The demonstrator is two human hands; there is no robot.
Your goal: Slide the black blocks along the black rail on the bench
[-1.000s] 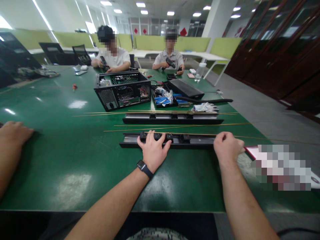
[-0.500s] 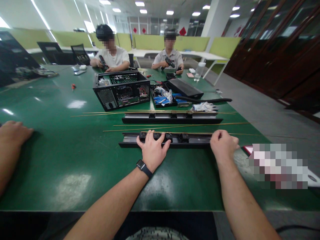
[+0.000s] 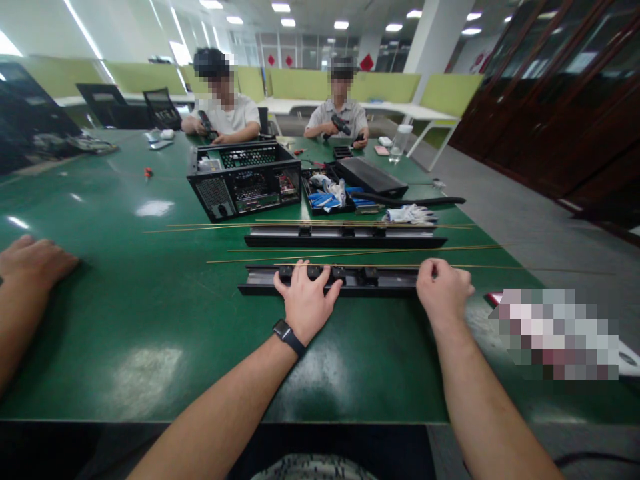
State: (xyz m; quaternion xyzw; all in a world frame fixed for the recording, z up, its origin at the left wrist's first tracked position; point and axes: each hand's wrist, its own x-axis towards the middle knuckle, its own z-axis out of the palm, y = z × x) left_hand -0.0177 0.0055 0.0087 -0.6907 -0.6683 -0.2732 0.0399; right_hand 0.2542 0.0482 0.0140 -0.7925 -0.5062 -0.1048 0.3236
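Note:
A black rail with a channel along it lies crosswise in front of me, with several small black blocks seated in it. My left hand, wearing a dark watch, spreads its fingers over the blocks and touches them. At the rail's right end my right hand is closed in a pinch on a thin brass rod. The rod runs leftward along the rail's channel and sticks out far to the right of my fist. My fingers hide the exact grip point.
Behind lie a second black rail and more thin rods. Farther back are an open computer case, a tray with gloves and a black hose. Another person's hand rests at left; two people sit opposite.
My right hand has shifted slightly left, towards the rail's end. The other person's hand at the left has come a little further into view. My left hand stays put.

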